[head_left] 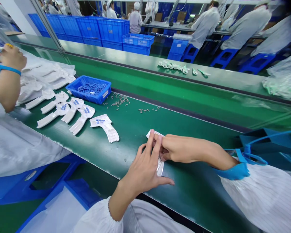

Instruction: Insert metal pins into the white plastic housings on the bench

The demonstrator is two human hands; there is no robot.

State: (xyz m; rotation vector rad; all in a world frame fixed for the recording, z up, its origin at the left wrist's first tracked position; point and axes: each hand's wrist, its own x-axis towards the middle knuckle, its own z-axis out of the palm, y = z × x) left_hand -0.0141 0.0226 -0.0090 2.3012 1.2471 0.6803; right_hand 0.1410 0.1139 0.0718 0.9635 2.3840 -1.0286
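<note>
A white plastic shell piece (160, 165) lies on the green work surface, mostly covered by my hands. My left hand (145, 165) rests over it with fingers stretched forward and the thumb spread out to the right. Fingers bent and pressed together, my right hand (178, 147) works at the top of the same piece, its fingertips close against the left fingers. Whatever sits between the right fingertips is hidden. Left of my hands lies another white shell (108, 126) with small blue parts (100, 121) on its wide end.
Several more white shells (81, 119) lie farther left, near a blue tray (104, 96) of small blue parts. Small metal pieces (120, 100) are scattered beside it. A co-worker's hand (13, 58) is at far left. Green-and-white parts (173, 66) lie on the far ledge.
</note>
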